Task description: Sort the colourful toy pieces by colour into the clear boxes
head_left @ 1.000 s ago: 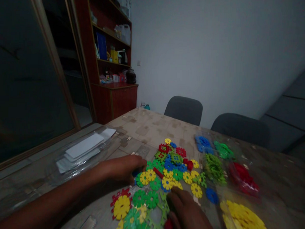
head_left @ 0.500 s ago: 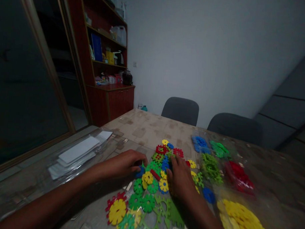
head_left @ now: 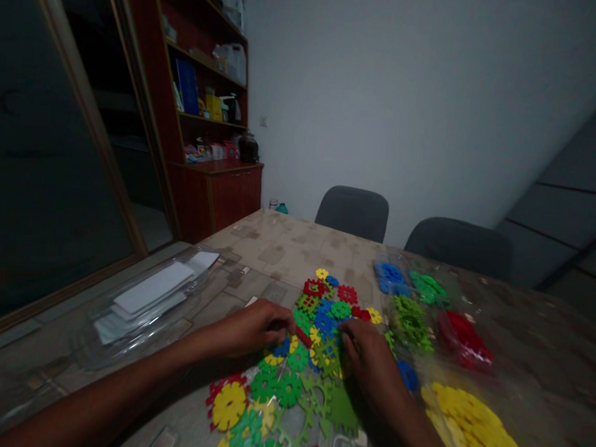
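A pile of flat plastic gear-shaped pieces (head_left: 319, 315) in red, yellow, blue and green lies on the patterned table (head_left: 287, 249). My left hand (head_left: 255, 326) rests at the pile's left edge, its fingers curled over a blue piece I can barely see. My right hand (head_left: 371, 363) lies on the pile's right side, fingers bent down onto the pieces, and what they hold is hidden. Nearer me lie a big yellow gear (head_left: 229, 405) and several green gears (head_left: 277, 386).
Clear bags hold sorted pieces at the right: blue (head_left: 388, 277), green (head_left: 415, 315), red (head_left: 463, 337), yellow (head_left: 471, 428). A clear plastic case with white cards (head_left: 149, 300) sits at the left. Two grey chairs (head_left: 352, 212) stand beyond the table, a wooden shelf (head_left: 204, 116) at the back left.
My right hand came forward from the near edge onto the pile and then drew back a little. My left hand stayed at the pile's left edge. Some pieces shifted.
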`<state>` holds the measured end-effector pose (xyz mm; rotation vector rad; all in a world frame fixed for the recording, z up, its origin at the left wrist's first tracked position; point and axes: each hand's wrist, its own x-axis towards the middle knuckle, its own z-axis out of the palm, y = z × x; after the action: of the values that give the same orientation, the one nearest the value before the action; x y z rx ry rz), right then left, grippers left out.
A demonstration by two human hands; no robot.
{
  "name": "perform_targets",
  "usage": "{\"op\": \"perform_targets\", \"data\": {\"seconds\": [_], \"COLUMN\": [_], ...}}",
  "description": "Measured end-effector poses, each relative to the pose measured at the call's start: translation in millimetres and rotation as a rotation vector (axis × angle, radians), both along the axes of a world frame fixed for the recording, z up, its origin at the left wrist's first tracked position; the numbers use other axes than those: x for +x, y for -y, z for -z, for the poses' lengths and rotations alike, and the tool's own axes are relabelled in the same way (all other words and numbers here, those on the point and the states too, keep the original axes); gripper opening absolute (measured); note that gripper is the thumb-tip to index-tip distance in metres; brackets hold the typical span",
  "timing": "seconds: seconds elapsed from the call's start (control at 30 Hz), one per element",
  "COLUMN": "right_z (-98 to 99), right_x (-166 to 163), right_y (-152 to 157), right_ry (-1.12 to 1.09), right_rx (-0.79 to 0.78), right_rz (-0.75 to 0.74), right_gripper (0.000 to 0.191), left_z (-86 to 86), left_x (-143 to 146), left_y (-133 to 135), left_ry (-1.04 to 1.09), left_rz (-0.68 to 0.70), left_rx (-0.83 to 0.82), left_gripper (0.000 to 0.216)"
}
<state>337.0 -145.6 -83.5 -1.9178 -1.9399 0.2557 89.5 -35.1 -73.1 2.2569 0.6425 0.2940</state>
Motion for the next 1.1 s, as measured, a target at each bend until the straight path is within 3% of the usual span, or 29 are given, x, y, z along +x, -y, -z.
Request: {"op": "perform_targets", "data": {"seconds": [0.2,0.43,0.53,0.63,0.73,0.83,0.97,1.1], "right_z": [11.7,-9.2,-15.4,-14.3,-9.8,-8.5,-18.0,-31.3], "right_x": [-2.8,-5.2,-8.2,-13.3,-15.3,-11.4,-1.7,5.1], "right_y": [-8.7,4.4,12.1,16.8,16.7,13.4,9.0,14.2], "right_ry": [0.008,-0.022,-0.012,0.011,-0.005,-0.053,-0.124,-0.203], "right_rx": [-0.001,-0.071,-0.105,-0.171,-0.202,-0.174,-0.172,-0.221], "right_rz": [-0.029,-0.121,-0.078,-0.021,-0.009,-0.007,-0.024,-0.091], "right_gripper": [0.040,0.028,0.026,0.039,0.044,0.037,0.012,0.012], "left_z": [2.2,-0.7,5.3,11.8,12.3,9.2,8.3,9.6], "left_x": [-3.2,-5.4,-4.3,1.5,10.7,16.1,13.6,10.0], "left_y": [-0.7,-1.2,-2.5,-5.4,-7.8,-8.1,-8.4,-10.5], "left_ry": [-0.077,-0.156,-0.072,-0.019,-0.030,-0.070,-0.112,-0.127], "left_rz": [-0.017,-0.045,-0.020,0.014,0.053,0.078,0.020,0.016], "left_rx": [0.124,0.256,0.323,0.387,0.394,0.392,0.424,0.419], "left_gripper": [0.014,0.006,0.022,0.042,0.045,0.042,0.038,0.020]}}
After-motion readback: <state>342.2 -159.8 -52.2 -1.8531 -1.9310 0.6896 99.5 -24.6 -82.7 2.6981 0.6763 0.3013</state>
